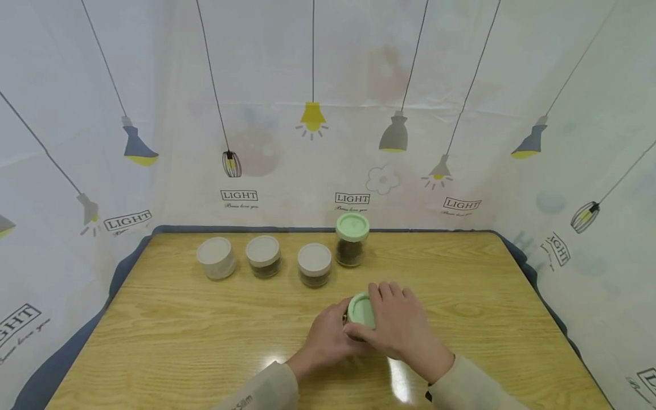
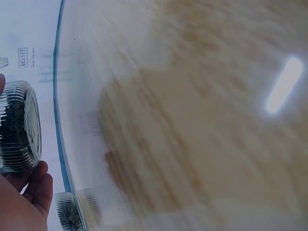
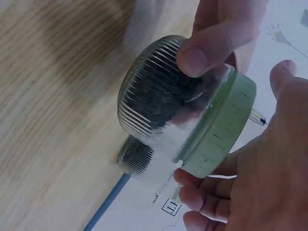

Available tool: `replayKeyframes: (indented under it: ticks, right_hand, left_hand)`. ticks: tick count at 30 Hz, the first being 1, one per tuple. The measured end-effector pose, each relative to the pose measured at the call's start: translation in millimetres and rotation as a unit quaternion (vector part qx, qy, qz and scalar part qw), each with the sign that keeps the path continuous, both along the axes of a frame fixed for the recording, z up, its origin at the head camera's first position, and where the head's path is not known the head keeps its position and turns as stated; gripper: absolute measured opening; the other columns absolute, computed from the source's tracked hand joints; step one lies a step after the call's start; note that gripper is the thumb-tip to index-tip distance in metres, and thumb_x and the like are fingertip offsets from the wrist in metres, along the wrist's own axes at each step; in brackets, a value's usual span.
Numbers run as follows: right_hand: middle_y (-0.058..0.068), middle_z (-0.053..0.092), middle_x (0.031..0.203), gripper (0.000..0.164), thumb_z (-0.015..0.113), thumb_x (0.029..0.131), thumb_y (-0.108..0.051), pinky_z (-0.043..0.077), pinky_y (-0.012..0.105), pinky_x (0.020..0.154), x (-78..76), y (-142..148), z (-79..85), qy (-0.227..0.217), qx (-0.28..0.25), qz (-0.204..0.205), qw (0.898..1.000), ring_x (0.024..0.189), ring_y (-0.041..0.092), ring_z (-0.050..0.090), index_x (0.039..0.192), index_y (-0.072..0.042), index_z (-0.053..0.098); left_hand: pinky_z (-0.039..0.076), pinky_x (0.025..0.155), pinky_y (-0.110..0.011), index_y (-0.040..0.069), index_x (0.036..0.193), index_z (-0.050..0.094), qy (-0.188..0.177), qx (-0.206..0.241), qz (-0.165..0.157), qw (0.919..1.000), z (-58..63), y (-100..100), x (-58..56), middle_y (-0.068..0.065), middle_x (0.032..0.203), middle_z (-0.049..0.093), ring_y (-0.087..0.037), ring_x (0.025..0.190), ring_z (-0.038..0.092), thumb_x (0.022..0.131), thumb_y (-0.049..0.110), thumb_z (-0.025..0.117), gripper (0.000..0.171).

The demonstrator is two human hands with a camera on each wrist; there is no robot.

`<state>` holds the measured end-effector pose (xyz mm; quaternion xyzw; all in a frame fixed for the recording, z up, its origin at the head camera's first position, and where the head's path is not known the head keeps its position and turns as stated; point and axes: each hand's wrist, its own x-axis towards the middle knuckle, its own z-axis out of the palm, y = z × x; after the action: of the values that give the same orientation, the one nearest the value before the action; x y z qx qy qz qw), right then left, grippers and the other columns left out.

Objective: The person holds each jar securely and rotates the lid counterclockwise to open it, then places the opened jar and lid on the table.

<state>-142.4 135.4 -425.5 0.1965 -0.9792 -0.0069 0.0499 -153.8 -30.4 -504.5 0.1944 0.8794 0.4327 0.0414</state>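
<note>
Near the middle of the wooden table, my left hand (image 1: 327, 337) grips the body of a ribbed glass jar (image 3: 154, 89) with dark contents. Its green lid (image 1: 361, 312) sits on the mouth of the jar. My right hand (image 1: 402, 326) is curled over this lid, thumb at the near side and fingers at the far side. In the right wrist view the jar is tilted, and my right fingertips (image 3: 192, 195) lie along the rim of the lid. Only the lower part of the jar (image 2: 17, 127) and some left-hand fingers show in the left wrist view.
Behind my hands stands a second jar (image 1: 351, 251) with a green lid and dark contents. Left of it are three short jars with white lids: one nearest (image 1: 315, 261), one in the middle (image 1: 263, 256), one far left (image 1: 216, 258). A printed cloth (image 1: 318, 171) surrounds the table (image 1: 195, 336).
</note>
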Motion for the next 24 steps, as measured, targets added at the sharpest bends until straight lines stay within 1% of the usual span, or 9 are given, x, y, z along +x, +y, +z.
replayKeyframes:
  ticks: [3, 5, 7, 9, 12, 16, 18, 20, 24]
  right_hand:
    - [0.016, 0.062, 0.112, 0.102, 0.036, 0.077, -0.088, 0.051, 0.045, 0.082, 2.3, -1.1, -2.7, 0.021, 0.015, -0.006, 1.000, 0.106, 0.032, 0.059, 0.129, -0.002, 0.052]
    - [0.015, 0.063, 0.108, 0.101, 0.037, 0.076, -0.089, 0.052, 0.044, 0.078, 2.6, -1.3, -5.0, 0.033, 0.017, -0.007, 0.999, 0.101, 0.031, 0.061, 0.127, -0.003, 0.053]
    - [0.014, 0.063, 0.104, 0.099, 0.037, 0.076, -0.089, 0.052, 0.043, 0.074, 2.8, -1.6, -6.7, 0.033, 0.015, -0.009, 0.999, 0.097, 0.031, 0.062, 0.125, -0.005, 0.054]
    - [0.013, 0.063, 0.099, 0.096, 0.039, 0.076, -0.088, 0.052, 0.041, 0.070, 2.9, -2.1, -7.5, 0.026, 0.011, -0.011, 1.000, 0.091, 0.029, 0.063, 0.122, -0.005, 0.056]
    - [0.011, 0.061, 0.092, 0.089, 0.045, 0.078, -0.084, 0.052, 0.038, 0.063, 2.7, -3.4, -7.1, 0.012, 0.002, -0.009, 1.000, 0.081, 0.026, 0.061, 0.117, -0.005, 0.057]
    - [0.010, 0.059, 0.089, 0.078, 0.054, 0.079, -0.076, 0.051, 0.036, 0.059, 2.6, -4.2, -4.4, -0.005, -0.017, 0.002, 1.000, 0.075, 0.022, 0.059, 0.114, -0.006, 0.058]
    - [0.010, 0.059, 0.089, 0.073, 0.058, 0.080, -0.071, 0.052, 0.036, 0.060, 2.1, -3.7, -2.8, -0.012, -0.027, 0.010, 1.000, 0.075, 0.023, 0.059, 0.114, -0.006, 0.057]
    - [0.011, 0.060, 0.093, 0.069, 0.060, 0.082, -0.066, 0.053, 0.037, 0.064, 1.3, -2.4, -1.1, -0.021, -0.030, 0.023, 0.999, 0.079, 0.023, 0.060, 0.116, -0.006, 0.056]
    - [0.012, 0.060, 0.101, 0.066, 0.062, 0.081, -0.056, 0.053, 0.039, 0.075, -1.3, 1.8, 2.1, -0.047, -0.036, 0.061, 0.996, 0.088, 0.024, 0.059, 0.124, -0.006, 0.055]
  left_hand:
    - [0.051, 0.093, -0.033, 0.016, 0.139, 0.051, 0.018, -0.013, 0.005, 0.9997, -0.5, 0.3, 0.5, 0.002, 0.121, 0.067, -0.013, 0.107, 0.063, 0.067, 0.058, 0.081, 0.089]
    - [0.051, 0.094, -0.034, 0.015, 0.139, 0.051, 0.021, -0.016, 0.006, 0.9996, -0.6, 0.3, 0.9, 0.002, 0.122, 0.067, -0.014, 0.108, 0.062, 0.067, 0.056, 0.082, 0.089]
    - [0.051, 0.094, -0.034, 0.014, 0.139, 0.051, 0.022, -0.016, 0.006, 0.9996, -0.1, 0.4, 1.2, 0.001, 0.123, 0.066, -0.014, 0.110, 0.062, 0.068, 0.055, 0.082, 0.088]
    - [0.051, 0.094, -0.035, 0.014, 0.139, 0.051, 0.019, -0.017, 0.007, 0.9997, 0.5, 0.8, 1.3, 0.001, 0.123, 0.066, -0.014, 0.109, 0.062, 0.068, 0.054, 0.083, 0.088]
    - [0.051, 0.094, -0.034, 0.016, 0.138, 0.052, 0.014, -0.020, 0.009, 0.9997, 0.1, 1.1, 1.3, 0.003, 0.122, 0.066, -0.014, 0.109, 0.062, 0.067, 0.054, 0.083, 0.086]
    - [0.051, 0.093, -0.033, 0.016, 0.137, 0.053, 0.011, -0.017, 0.011, 0.9997, -0.9, 1.2, 1.6, 0.004, 0.121, 0.066, -0.013, 0.108, 0.062, 0.067, 0.052, 0.083, 0.085]
    - [0.051, 0.093, -0.033, 0.016, 0.137, 0.054, 0.014, -0.014, 0.009, 0.9998, -1.1, 1.4, 1.7, 0.004, 0.121, 0.066, -0.013, 0.108, 0.062, 0.066, 0.052, 0.084, 0.084]
    - [0.051, 0.093, -0.033, 0.016, 0.137, 0.054, 0.019, -0.015, 0.008, 0.9997, -0.9, 1.4, 2.0, 0.004, 0.121, 0.066, -0.013, 0.108, 0.062, 0.066, 0.051, 0.084, 0.085]
    - [0.051, 0.092, -0.033, 0.017, 0.136, 0.054, 0.028, -0.019, 0.002, 0.9994, -0.6, 1.2, 3.0, 0.004, 0.121, 0.066, -0.013, 0.108, 0.061, 0.065, 0.048, 0.085, 0.084]
